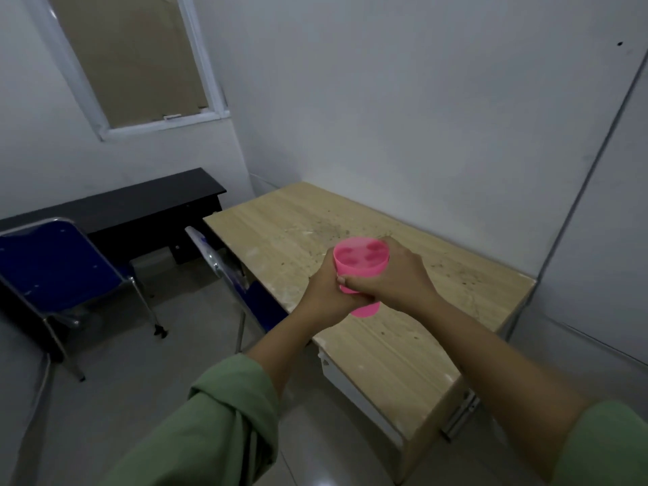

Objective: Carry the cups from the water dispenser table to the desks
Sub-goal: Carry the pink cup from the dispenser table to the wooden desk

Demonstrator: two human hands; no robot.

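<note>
A pink plastic cup [361, 264] is held upright above the light wooden desk [403, 345], over its left half. My left hand [324, 294] wraps the cup's lower left side. My right hand [392, 275] grips it from the right, fingers around its middle. The cup's bottom shows below my fingers, at or just above the desk top; I cannot tell if it touches. The inside of the cup looks empty, with darker patches where my fingers show through.
The wooden desk stands against the white wall [420, 117]. A blue chair [224, 271] is tucked at its left edge. Another blue folding chair [59, 271] and a black desk [140, 205] stand to the left, under a covered window [133, 61]. Grey floor [140, 363] lies in front.
</note>
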